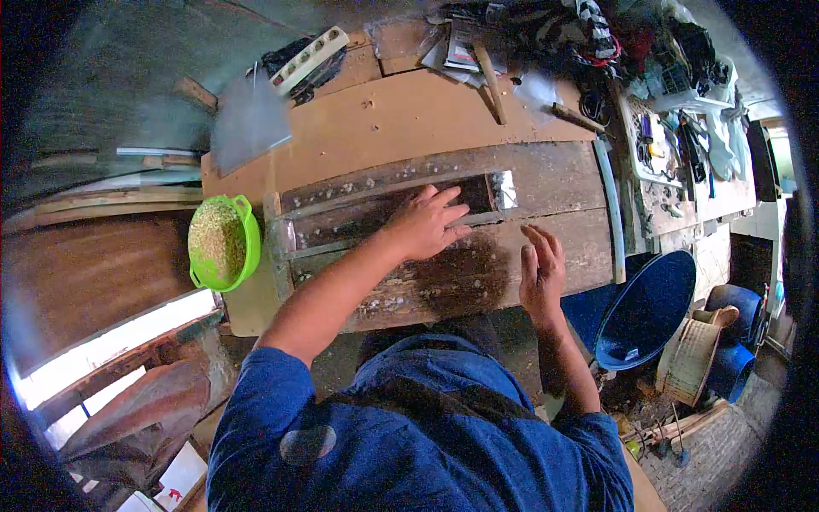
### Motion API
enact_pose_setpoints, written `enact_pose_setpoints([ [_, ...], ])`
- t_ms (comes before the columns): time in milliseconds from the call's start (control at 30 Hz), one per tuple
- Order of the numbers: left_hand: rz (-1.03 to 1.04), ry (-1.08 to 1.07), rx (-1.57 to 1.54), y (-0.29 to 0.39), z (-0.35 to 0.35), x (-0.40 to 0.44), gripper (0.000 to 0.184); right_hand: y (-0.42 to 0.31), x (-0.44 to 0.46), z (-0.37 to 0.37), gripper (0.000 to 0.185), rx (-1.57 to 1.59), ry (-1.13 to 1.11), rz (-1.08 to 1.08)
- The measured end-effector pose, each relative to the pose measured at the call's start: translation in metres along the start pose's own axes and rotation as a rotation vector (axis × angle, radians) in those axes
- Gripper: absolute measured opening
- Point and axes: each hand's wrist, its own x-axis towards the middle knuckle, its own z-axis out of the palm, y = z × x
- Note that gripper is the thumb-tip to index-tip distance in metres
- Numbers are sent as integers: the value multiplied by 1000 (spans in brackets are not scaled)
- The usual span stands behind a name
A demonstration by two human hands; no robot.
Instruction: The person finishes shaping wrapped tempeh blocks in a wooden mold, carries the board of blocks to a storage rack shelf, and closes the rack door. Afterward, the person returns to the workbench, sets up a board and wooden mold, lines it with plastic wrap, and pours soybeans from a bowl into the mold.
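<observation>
My left hand [426,224] reaches over a long, narrow wooden frame [341,245] with a dark inside, its fingers apart near the frame's right part. Nothing shows in its grasp. My right hand [543,266] is above the right part of the wooden work board [563,183], fingers extended and empty. White bits are scattered over the board around the frame, and a dark damp patch [456,277] lies below my left hand. A shiny strip [507,189] covers the frame's right end. To the left stands a green basket [252,246] holding pale grains [217,239].
A power strip [309,60] and a clear sheet [250,124] are at the back left. Wooden sticks [490,83] and papers lie at the back. A blue basin [646,311], a white bucket [689,360] and a tool tray [655,154] are on the right.
</observation>
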Motion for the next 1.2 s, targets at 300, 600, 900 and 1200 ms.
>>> enact_pose_setpoints([
  [300,-101,77,23,1,-4,-26,45,17,66,1,29,-82,126,-70],
  [600,-427,210,244,12,-1,-113,59,65,233,66,44,-268,-134,156],
  [900,-721,297,180,29,9,-176,71,101,286,110,42,-371,-200,123],
  [1200,-788,274,143,31,24,-195,76,90,301,113,40,-532,-287,254],
])
